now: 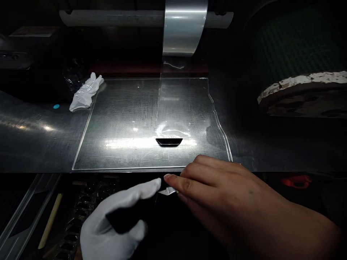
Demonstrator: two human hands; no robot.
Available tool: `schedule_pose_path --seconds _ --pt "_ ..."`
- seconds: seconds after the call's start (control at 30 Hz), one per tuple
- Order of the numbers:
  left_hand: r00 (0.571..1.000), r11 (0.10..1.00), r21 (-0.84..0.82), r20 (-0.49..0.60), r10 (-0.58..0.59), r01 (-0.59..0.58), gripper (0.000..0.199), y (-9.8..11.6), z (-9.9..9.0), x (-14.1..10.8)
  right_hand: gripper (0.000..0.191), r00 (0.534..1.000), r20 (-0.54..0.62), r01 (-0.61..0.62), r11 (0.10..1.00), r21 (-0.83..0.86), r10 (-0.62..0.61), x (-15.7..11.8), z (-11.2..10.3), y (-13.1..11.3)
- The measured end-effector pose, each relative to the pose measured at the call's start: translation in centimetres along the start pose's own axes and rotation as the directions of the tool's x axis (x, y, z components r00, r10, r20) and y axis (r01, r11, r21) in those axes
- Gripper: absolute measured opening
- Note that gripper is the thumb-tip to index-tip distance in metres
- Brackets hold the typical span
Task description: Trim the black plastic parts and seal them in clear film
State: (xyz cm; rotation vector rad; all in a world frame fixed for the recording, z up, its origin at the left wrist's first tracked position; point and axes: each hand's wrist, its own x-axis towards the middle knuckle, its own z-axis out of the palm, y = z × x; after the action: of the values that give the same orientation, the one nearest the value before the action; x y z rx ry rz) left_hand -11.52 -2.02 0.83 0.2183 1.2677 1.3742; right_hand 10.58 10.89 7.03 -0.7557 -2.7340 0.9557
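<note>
My left hand (116,220), in a white glove, is below the glass plate's front edge, with thumb and fingers apart in a curve. Nothing shows in it, though the space between its fingers is very dark. My bare right hand (214,191) is closed around a small knife; its pointed metal blade (168,191) sticks out toward the left fingertips. On the scratched glass plate (121,108) lies a small black piece with slanted ends (169,142), at the lower end of a clear film strip (170,94).
The film hangs from a roll (184,29) on a grey bar (114,18). A crumpled white glove (86,92) lies at the plate's left edge. Below left are a tray of dark pieces (72,229) and a yellowish stick (50,220). An orange-red object (296,181) is at right.
</note>
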Motion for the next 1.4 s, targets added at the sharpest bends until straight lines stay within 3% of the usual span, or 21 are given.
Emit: schedule_pose_path --seconds 0.1,0.2,0.3,0.47,0.57,0.63,0.73,0.87,0.97,1.1,1.4 --pt "1.000 0.996 -0.085 -0.007 -0.002 0.001 0.028 0.0 2.3 -0.1 0.034 0.991 -0.127 0.054 0.996 0.073 -0.044 -0.1 0.1 0.4" --pt "0.995 0.973 -0.213 0.053 -0.080 0.090 0.031 0.2 3.5 0.0 0.041 0.976 -0.206 0.092 0.989 0.120 -0.066 0.0 0.2 0.9" --pt "0.972 0.942 -0.281 0.195 -0.129 0.182 0.033 0.1 3.5 0.0 0.040 0.982 -0.166 0.097 0.993 0.066 -0.085 0.3 0.1 1.0" --pt "0.908 0.974 -0.066 0.381 -0.177 0.218 0.041 -0.2 2.4 0.1 0.036 0.991 -0.102 0.073 0.993 -0.097 -0.083 0.7 -0.3 0.8" --pt "0.840 0.956 -0.021 0.484 -0.246 0.292 0.038 0.0 1.8 0.4 0.030 0.997 -0.042 0.064 0.990 -0.124 -0.070 0.9 -0.6 0.7" --pt "0.817 0.946 -0.019 0.510 -0.268 0.322 0.036 0.1 1.7 0.5 0.028 0.998 -0.005 0.060 0.991 -0.120 -0.061 1.0 -0.9 0.6" --pt "0.842 0.966 -0.048 0.502 -0.197 0.254 0.036 0.2 1.9 0.5 0.027 0.999 0.024 0.050 0.990 -0.135 -0.047 1.0 -1.2 0.5" --pt "0.840 0.974 0.024 0.502 -0.205 0.224 0.036 0.3 2.3 0.6 0.026 0.999 0.021 0.050 0.984 -0.168 -0.047 1.0 -1.3 0.6" --pt "0.872 0.991 0.053 0.470 -0.134 0.123 0.040 0.1 2.4 0.7 0.026 0.998 0.004 0.057 0.984 -0.168 -0.057 0.8 -1.2 0.5" --pt "0.856 0.975 -0.003 0.481 -0.192 0.221 0.040 -0.3 2.5 0.8 0.028 0.998 -0.003 0.058 0.984 -0.166 -0.060 0.5 -1.2 0.4" --pt "0.863 0.979 0.056 0.464 -0.201 0.198 0.036 -0.1 2.9 0.4 0.029 0.995 -0.041 0.075 0.967 -0.243 -0.088 0.8 -1.3 0.7"
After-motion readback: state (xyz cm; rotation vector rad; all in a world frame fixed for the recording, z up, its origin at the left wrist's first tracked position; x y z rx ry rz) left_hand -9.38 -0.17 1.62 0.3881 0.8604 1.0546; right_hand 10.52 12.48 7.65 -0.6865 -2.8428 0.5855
